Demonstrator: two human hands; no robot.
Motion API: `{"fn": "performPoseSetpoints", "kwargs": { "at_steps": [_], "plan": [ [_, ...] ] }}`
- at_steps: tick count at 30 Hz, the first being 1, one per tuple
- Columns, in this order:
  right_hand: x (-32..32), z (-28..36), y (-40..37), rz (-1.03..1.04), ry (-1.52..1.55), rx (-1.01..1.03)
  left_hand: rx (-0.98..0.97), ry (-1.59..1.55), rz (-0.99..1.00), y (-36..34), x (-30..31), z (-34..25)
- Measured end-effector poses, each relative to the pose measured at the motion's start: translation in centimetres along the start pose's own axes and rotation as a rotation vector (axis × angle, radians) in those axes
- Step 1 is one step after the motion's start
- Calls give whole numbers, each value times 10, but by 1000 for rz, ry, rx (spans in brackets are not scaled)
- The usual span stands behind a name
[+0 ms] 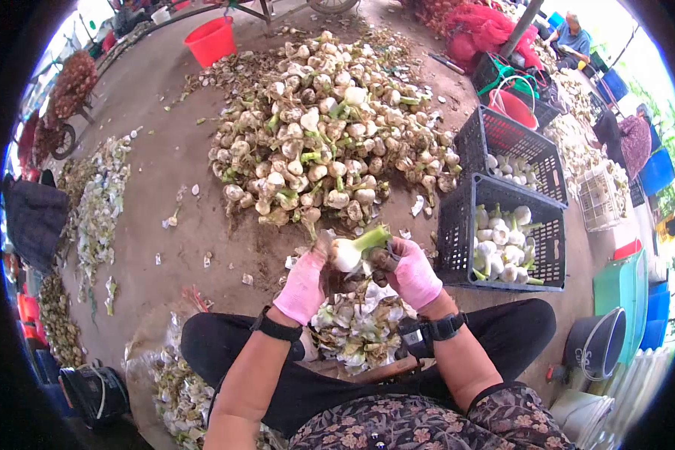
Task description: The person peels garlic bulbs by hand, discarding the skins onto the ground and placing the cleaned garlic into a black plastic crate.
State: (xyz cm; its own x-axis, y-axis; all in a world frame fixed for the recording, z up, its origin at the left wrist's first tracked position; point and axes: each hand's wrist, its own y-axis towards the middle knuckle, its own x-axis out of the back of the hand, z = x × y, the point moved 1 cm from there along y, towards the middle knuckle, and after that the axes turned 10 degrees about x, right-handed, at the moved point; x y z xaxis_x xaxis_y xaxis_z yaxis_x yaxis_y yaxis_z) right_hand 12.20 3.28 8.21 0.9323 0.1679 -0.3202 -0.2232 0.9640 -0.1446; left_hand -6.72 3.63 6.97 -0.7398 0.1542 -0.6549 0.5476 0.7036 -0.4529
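Observation:
Both my hands wear pink gloves with dark, dirty fingers. A peeled white garlic bulb [346,256] with a thick green stem lies between them, its stem pointing right. My left hand [307,281] has its fingers closed at the bulb's left side. My right hand [411,276] is closed around the stem end. Beneath my hands, between my legs, is a heap of loose garlic skins [360,322]. Just beyond my hands rises a large pile of unpeeled garlic [322,135] on the ground.
Two black crates [502,281] [529,191] with white garlic stand at the right. A red bucket [211,43] stands behind the pile. Skins [101,202] litter the left ground. A dark bucket [596,343] is at lower right. Two people [572,39] [634,142] sit at upper right.

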Motion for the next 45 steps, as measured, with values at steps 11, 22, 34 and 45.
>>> {"fn": "performPoseSetpoints", "kwargs": {
  "at_steps": [11,22,34,45],
  "plan": [
    [-17,-5,7,-132,-707,359,-211,335,-210,-5,9,1],
    [17,3,1,11,-643,299,-191,97,-5,-26,-5,2],
    [-31,22,-17,-113,-886,548,-110,-223,107,-20,-9,6],
    [-25,5,6,-104,-951,487,34,-234,97,-20,3,4]
  ]
}}
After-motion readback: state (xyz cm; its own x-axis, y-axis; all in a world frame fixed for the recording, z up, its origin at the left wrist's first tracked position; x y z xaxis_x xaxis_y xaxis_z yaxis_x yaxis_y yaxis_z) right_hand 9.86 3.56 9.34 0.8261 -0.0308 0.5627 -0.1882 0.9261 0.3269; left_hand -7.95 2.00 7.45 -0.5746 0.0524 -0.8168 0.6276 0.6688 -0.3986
